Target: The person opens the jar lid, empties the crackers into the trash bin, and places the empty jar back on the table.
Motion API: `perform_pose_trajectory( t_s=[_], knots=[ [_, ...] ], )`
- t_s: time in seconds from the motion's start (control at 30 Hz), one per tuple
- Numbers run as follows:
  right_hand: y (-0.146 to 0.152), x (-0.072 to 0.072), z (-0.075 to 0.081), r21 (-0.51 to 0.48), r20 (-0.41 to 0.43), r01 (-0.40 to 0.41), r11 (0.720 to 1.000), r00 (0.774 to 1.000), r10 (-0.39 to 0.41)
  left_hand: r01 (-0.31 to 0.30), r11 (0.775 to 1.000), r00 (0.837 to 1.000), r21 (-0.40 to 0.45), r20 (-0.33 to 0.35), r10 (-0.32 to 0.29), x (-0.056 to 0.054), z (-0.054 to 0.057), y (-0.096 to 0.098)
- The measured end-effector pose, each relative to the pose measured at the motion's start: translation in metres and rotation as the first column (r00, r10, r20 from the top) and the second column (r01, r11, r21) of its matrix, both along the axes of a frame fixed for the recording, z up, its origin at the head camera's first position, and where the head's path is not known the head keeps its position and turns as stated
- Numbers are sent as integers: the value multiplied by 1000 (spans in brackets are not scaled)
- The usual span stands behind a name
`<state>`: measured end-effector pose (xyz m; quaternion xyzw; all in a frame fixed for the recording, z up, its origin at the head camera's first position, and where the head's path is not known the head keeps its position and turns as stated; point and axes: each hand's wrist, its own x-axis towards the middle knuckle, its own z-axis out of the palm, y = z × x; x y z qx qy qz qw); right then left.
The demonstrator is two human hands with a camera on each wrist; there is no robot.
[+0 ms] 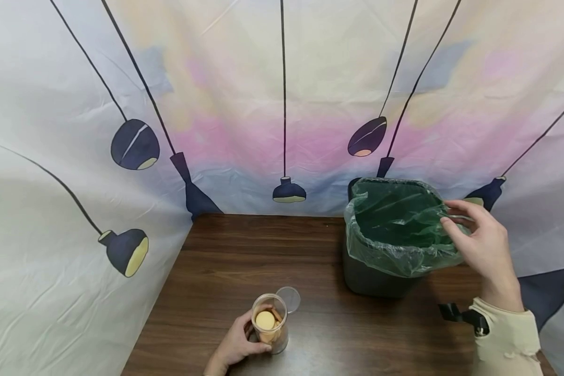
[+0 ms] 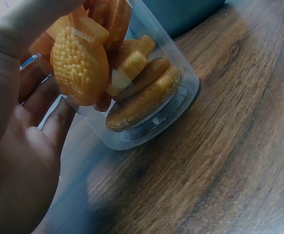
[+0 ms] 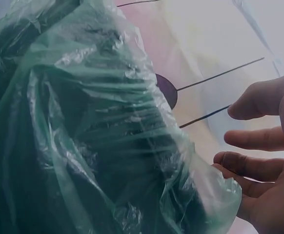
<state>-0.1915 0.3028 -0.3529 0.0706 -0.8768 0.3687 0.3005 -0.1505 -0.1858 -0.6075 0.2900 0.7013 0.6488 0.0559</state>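
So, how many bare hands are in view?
2: the left hand, lower centre of the head view, holds the clear cylindrical plastic jar; the right hand is at the right edge of the translucent green plastic bag lining the dark bin.

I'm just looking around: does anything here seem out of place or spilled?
Slightly: the translucent green plastic liner hangs unevenly over the dark rectangular bin, leaving its far-left rim corner bare. A bin standing on the brown wood-grain table near an open clear jar of golden snacks also seems unusual. I see nothing spilled.

A brown wood-grain table (image 1: 263, 256) bears a bin (image 1: 371, 278), clear jar (image 1: 282, 339) and round lid (image 1: 291, 299).
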Motion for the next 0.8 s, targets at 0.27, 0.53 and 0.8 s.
perform_pose_trajectory(
  t_s=[0.27,0.53,0.8],
  knots=[
    [7,-2,-2,-12,14,37,999,999,-37,6,1000,1000,0,-1,-6,-2,1,0],
    [16,-1,-8,-1,76,81,997,994,-81,23,999,999,23,-48,-22,-2,-3,-1],
    [21,1,-13,-4,100,95,995,991,-94,27,999,999,22,-35,-26,-1,-3,-2]
  ],
)
